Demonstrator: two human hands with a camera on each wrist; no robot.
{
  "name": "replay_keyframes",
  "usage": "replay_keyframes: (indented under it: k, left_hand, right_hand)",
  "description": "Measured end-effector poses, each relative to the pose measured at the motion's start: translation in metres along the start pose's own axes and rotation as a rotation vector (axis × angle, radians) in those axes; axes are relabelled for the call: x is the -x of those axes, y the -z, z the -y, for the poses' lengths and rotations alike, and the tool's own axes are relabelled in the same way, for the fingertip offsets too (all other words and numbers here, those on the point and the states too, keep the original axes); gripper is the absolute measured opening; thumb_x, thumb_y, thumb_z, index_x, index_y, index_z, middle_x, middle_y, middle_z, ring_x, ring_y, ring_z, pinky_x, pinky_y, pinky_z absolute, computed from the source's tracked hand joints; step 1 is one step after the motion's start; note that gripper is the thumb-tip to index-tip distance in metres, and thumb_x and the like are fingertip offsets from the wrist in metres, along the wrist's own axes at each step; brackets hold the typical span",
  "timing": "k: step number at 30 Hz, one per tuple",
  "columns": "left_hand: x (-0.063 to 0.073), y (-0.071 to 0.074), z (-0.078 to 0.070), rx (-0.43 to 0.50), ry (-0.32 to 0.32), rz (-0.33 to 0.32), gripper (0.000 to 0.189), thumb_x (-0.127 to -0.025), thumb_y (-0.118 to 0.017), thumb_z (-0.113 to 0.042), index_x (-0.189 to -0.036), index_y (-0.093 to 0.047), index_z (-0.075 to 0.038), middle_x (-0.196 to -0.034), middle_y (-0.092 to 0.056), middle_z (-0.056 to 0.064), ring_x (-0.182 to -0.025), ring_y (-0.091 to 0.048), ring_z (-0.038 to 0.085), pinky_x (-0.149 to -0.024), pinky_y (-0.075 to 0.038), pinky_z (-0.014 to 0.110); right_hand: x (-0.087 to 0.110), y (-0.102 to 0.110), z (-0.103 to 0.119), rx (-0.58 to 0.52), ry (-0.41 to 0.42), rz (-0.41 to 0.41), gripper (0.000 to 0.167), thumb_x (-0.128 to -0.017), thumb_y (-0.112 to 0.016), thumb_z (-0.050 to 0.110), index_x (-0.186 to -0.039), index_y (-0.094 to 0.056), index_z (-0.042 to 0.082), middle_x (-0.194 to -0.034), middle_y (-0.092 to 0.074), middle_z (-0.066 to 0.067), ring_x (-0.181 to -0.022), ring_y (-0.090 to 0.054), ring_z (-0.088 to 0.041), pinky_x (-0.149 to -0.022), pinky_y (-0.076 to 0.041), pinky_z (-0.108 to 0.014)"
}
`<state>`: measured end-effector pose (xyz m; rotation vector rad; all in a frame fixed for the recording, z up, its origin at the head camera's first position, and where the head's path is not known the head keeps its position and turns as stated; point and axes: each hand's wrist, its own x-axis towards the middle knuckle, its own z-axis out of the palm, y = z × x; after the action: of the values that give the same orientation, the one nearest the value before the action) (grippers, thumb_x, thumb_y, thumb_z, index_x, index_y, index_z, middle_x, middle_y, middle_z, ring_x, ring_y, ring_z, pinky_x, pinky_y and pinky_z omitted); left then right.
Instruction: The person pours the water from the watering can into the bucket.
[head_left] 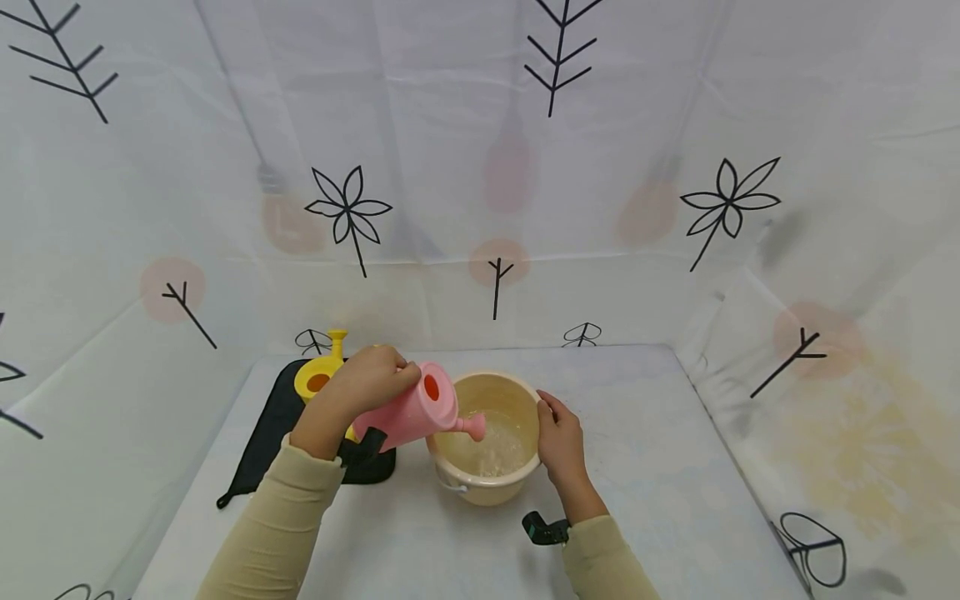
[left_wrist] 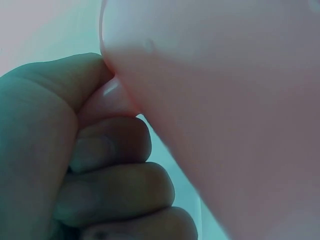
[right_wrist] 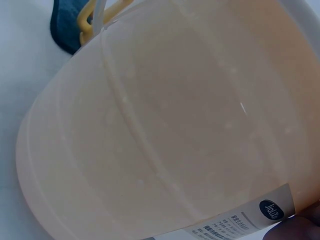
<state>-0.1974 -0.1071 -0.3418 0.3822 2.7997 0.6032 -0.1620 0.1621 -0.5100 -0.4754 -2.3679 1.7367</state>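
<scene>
By its handle, my left hand (head_left: 367,382) holds a pink watering can (head_left: 405,417), its fingers curled round the handle in the left wrist view. The can is tipped to the right, with its spout head over the mouth of a cream plastic bucket (head_left: 487,493). Inside the bucket, water (head_left: 491,458) looks stirred and bubbly under the spout. My right hand (head_left: 561,442) grips the bucket's right rim, fingers outside and partly hidden. Close up in the right wrist view are the bucket's ribbed side and a printed label (right_wrist: 245,217).
A black mat (head_left: 266,433) with a hanging loop lies at the left. On it stands a yellow watering can (head_left: 318,367), partly hidden behind my left hand. The bucket stands on a white-covered table (head_left: 630,433), with patterned cloth (head_left: 450,150) hanging behind and at the sides.
</scene>
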Motion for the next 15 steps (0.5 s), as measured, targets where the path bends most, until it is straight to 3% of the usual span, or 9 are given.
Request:
replay_keyframes:
  k: [7,15]
  left_hand:
    - [-0.0009,0.0011,-0.0012,-0.012,-0.003,0.0,0.036,-0.088,-0.047,-0.031,-0.06,-0.058,-0.012,-0.065,-0.046,0.003,-0.069,-0.05,0.019,-0.058,-0.036,0.028]
    - [-0.0016,0.001,-0.0024,-0.018,-0.001,0.009,0.035,-0.088,-0.047,-0.031,-0.062,-0.061,-0.012,-0.064,-0.046,0.002,-0.069,-0.05,0.019,-0.058,-0.036,0.028]
  right_hand:
    - [-0.0006,-0.0002,0.0005,-0.001,-0.003,-0.003,0.041,-0.103,-0.041,0.034,-0.136,-0.055,0.014,-0.128,-0.061,-0.014,-0.103,-0.064,-0.026,-0.08,-0.056,-0.035]
    - [-0.0003,0.0003,0.001,-0.002,-0.022,0.012,0.041,-0.103,-0.04,0.034,-0.137,-0.054,0.017,-0.133,-0.059,-0.012,-0.109,-0.063,-0.026,-0.086,-0.055,-0.039]
